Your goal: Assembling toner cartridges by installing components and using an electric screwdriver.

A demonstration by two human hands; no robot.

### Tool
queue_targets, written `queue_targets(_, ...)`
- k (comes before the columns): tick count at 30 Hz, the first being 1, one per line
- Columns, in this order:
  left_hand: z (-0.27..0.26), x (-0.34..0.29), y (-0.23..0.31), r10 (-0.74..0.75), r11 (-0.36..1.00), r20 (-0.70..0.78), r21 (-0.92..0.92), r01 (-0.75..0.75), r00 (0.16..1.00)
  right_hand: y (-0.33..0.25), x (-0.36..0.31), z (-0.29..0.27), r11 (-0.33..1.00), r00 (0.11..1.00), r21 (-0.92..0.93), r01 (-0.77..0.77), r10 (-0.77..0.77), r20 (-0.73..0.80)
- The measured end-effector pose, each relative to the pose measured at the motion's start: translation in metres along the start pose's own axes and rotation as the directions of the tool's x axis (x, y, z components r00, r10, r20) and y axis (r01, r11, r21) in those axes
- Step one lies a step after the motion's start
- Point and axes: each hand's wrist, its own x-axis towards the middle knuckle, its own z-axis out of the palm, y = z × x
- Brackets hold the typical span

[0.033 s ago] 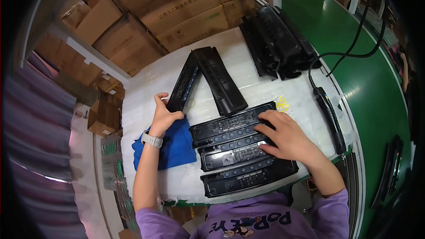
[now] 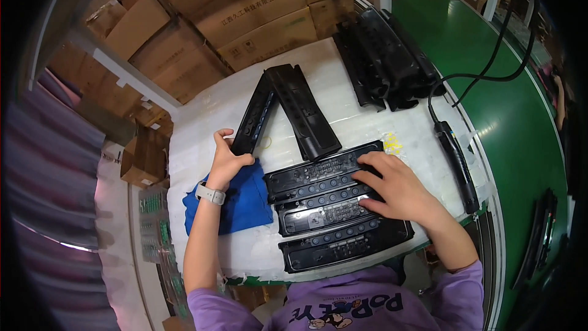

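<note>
My left hand [image 2: 225,162] is closed at the near end of a narrow black plastic panel [image 2: 256,116] with a row of round holes; the thumb lies below the end and the fingers are beside it. Its far end meets a wider black strip [image 2: 306,113]. Beneath my left wrist lies a blue cloth [image 2: 245,205]. My right hand [image 2: 395,187] rests with fingers spread on the right ends of the stacked black panels, the far one [image 2: 294,181], the middle one [image 2: 300,217] and the near one [image 2: 306,257]. They have rows of round knobs and small slots.
A pile of black plastic parts [image 2: 392,55] lies at the table's back right. A black corded handheld tool [image 2: 456,165] sits along the right edge, beside a green surface [image 2: 508,122]. Cardboard boxes [image 2: 257,18] stand behind the white-covered table [image 2: 196,122]. More black strips [image 2: 539,239] lie far right.
</note>
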Motion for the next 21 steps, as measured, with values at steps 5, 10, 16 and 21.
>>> queue_targets(5,0.007,-0.003,0.006,-0.031,0.995,-0.021,-0.092,0.029,0.999,-0.013,0.042,-0.003,0.996,0.995,0.067,0.063,-0.058,-0.078)
queue_targets(10,0.028,0.008,0.014,0.091,0.991,-0.031,-0.100,-0.093,0.995,-0.005,0.099,0.045,0.987,0.988,-0.159,-0.010,-0.014,-0.152)
queue_targets(16,0.018,0.010,0.010,0.147,0.987,-0.072,0.076,-0.142,0.986,0.011,0.130,0.061,0.868,0.978,-0.451,-0.208,0.168,-0.126)
queue_targets(21,0.015,0.015,0.000,0.114,0.992,-0.060,-0.050,-0.117,0.992,0.015,0.138,0.046,0.905,0.960,-0.322,-0.277,0.274,-0.056)
